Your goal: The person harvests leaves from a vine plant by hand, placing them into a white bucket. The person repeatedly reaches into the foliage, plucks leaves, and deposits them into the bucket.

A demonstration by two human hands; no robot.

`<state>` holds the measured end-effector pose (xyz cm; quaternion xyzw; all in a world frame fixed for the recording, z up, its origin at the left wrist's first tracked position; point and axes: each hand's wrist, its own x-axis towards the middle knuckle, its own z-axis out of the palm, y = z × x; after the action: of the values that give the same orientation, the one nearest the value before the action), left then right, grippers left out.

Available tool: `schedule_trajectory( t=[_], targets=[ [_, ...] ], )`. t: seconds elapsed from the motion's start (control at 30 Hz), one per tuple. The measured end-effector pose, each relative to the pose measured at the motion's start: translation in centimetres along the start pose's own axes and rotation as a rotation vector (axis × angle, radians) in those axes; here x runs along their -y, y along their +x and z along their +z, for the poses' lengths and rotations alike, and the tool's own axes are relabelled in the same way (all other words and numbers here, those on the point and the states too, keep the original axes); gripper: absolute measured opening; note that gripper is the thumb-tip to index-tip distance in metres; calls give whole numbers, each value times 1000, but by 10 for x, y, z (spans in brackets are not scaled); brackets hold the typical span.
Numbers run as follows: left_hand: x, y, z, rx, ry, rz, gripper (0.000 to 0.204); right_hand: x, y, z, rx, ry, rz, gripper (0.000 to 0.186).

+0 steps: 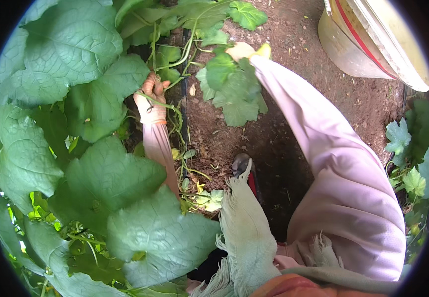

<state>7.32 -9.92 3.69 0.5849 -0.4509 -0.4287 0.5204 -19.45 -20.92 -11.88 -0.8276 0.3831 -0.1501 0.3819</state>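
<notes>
My left hand [152, 91] reaches in among the vines at the left, its fingers curled closed around a thin green vine stem [167, 105]. Light pink sleeves cover both arms. Farther off and to the right, only part of my right hand [240, 51] shows, beside a cluster of broad green leaves [234, 89]. Those leaves hide its fingers, so its grip cannot be made out. Something yellow [264, 50] sits at that wrist; its kind is unclear.
Large vine leaves [91, 168] crowd the left side. A dark hose [185, 119] runs along the brown soil [293, 29]. At the upper right stands a whitish bucket [345, 47] with a red band. More plants [415, 180] grow at the right edge. A fringed pale scarf [249, 222] hangs in front of me.
</notes>
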Motion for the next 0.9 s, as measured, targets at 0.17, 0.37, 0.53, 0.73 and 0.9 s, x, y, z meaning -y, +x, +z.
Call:
schedule_trajectory(
  t=[0.17, 0.37, 0.53, 0.73, 0.9],
  targets=[
    [21, -5, -4, -159, -215, -56, 9, 73, -120, -58, -190, 758, 646, 52],
    [56, -7, -1, -206, 66, 85, 19, 147, -216, -183, -627, 680, 400, 30],
    [64, 0, 10, -391, 607, 245, 23, 174, -275, -237, -763, 692, 176, 30],
    [25, -19, -6, -396, 450, 78, 35, 231, -293, -366, -930, -9, 364, 28],
    [28, -29, 29, -196, 650, 20, 36, 156, -279, -410, -646, -117, 504, 29]
  ],
)
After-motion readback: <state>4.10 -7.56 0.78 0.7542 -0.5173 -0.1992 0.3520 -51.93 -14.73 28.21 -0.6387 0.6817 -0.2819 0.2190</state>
